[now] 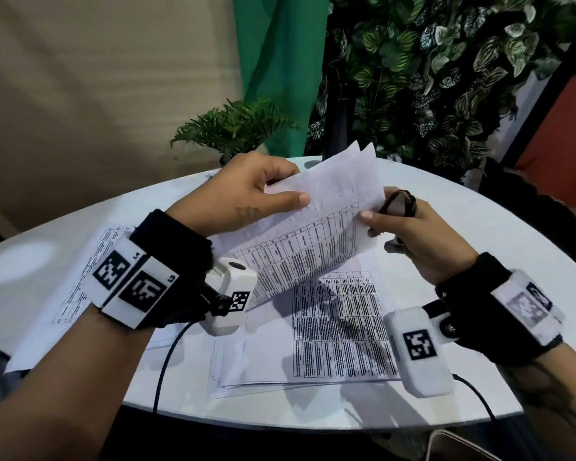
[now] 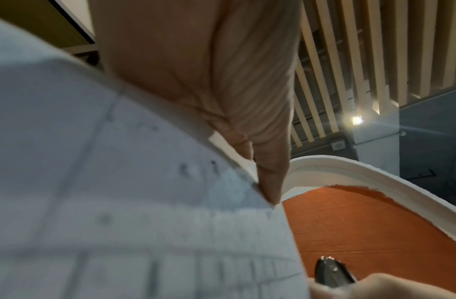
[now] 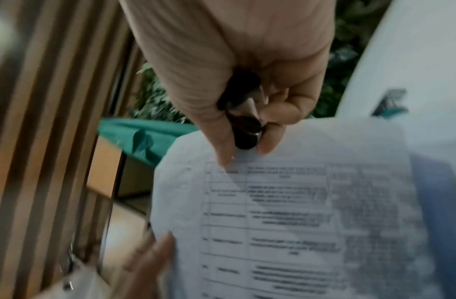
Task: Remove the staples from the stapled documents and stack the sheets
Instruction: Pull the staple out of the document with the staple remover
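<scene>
A document of printed sheets [image 1: 316, 234] is lifted, tilted, above the round white table [image 1: 479, 247]. My left hand [image 1: 286, 191] pinches its top left edge between thumb and fingers. My right hand [image 1: 379, 214] grips a black staple remover [image 1: 399, 202] in its curled fingers, and its thumb and a finger pinch the sheets' right edge. In the left wrist view, small puncture marks show near the corner of the sheets [image 2: 119, 202], with the staple remover [image 2: 331, 271] below. The right wrist view shows the staple remover [image 3: 244, 121] just above the sheets' edge [image 3: 298, 202].
A loose stack of printed sheets [image 1: 340, 331] lies flat on the table under the lifted document. More sheets [image 1: 87, 264] lie at the left, partly under my left wrist. A small potted fern [image 1: 233, 128] stands at the table's far edge. Cables hang off the near edge.
</scene>
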Available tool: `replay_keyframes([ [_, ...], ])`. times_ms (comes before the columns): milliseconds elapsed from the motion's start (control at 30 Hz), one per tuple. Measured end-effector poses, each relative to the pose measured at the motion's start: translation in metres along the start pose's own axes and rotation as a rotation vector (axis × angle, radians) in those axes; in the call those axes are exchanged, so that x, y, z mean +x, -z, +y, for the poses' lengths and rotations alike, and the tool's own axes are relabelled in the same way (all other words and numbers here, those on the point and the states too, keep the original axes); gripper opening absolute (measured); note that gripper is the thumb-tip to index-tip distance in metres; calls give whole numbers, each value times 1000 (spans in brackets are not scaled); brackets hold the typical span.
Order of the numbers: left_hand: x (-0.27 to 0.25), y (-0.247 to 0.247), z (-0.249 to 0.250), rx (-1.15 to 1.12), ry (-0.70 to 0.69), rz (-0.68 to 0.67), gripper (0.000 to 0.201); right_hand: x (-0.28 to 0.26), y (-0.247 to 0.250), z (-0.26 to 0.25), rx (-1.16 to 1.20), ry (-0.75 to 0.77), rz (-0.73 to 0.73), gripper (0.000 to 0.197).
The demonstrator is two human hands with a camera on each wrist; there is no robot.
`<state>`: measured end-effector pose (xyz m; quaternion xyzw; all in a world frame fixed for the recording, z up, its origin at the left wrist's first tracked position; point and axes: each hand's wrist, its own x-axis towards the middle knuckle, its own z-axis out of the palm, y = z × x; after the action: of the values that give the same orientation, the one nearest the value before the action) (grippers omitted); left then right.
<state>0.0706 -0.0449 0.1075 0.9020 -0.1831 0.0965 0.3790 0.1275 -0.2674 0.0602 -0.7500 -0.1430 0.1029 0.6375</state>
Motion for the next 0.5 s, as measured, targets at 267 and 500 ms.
replay_keyframes([
  [267,-28,43,-22,-124,51,271,35,1,5,-21,193,49,83,13],
  [500,-47,19,-56,-605,109,443,43,3,0,-45,355,116,146,9],
])
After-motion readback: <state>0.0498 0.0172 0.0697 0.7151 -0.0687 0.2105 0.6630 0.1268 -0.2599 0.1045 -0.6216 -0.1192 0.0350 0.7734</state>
